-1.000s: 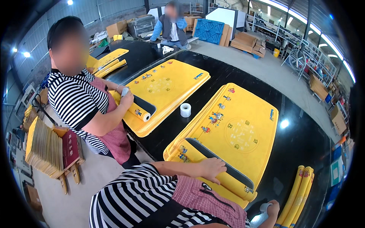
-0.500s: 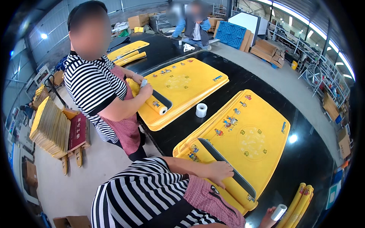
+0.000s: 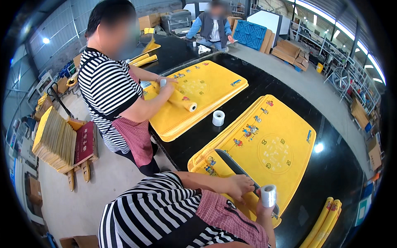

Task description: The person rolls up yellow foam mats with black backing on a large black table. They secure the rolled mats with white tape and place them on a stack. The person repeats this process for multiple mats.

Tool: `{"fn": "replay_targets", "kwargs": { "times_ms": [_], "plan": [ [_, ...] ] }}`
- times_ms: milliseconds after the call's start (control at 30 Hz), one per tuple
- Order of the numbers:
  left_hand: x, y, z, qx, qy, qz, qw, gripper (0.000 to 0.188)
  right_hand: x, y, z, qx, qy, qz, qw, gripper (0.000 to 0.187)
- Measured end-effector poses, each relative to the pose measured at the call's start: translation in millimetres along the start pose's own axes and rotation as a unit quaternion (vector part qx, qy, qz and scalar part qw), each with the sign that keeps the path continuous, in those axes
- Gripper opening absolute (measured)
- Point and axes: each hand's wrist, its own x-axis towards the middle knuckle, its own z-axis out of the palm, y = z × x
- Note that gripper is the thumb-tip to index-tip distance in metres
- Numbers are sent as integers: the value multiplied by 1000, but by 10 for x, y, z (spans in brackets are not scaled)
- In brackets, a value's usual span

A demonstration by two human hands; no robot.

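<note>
While the left hand (image 3: 240, 187) lies unclenched across the diagonal yellow rolled mat (image 3: 222, 168), the right hand (image 3: 264, 210) grips a clear film roll (image 3: 269, 196) nearer its lower-right end.

The person's left-hand grip (image 3: 240, 187) lay across a partly rolled yellow mat (image 3: 220, 166), while the right-hand grip (image 3: 264, 211) held a whitish film roll (image 3: 269, 196) near it. Rolled mats (image 3: 326, 223) rested on the black tabletop (image 3: 331, 173); a striped-shirted co-worker (image 3: 108, 84) handled another yellow roll (image 3: 182, 101).

Right hand (image 3: 263, 211) raised, white roll (image 3: 269, 196) now over mat (image 3: 285, 182)
</note>
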Motion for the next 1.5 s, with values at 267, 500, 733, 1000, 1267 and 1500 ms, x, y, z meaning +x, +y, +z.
{"fn": "replay_targets", "kwargs": {
  "times_ms": [267, 500, 733, 1000, 1267, 1500],
  "plan": [
    [-13, 23, 42, -17, 14, 0, 1000, 76, 37, 27, -126, -50, -4, 19, 999, 12],
    [40, 0, -51, -42, -22, -3, 999, 72, 85, -50, -53, -89, -45, -38, 994, 9],
    [45, -19, -79, -53, -40, -17, 998, 68, 139, -70, -14, -23, 9, 26, 999, 8],
    [53, -2, -127, -54, -44, -15, 997, 66, 131, -47, -16, 9, 7, 17, 1000, 8],
    [73, 17, -184, -61, -64, -17, 996, 66, 142, -42, -56, 15, 15, 21, 1000, 9],
    [36, -33, -99, -66, -39, -15, 997, 67, 172, -17, 6, 38, 25, 20, 999, 9]
  ]
}}
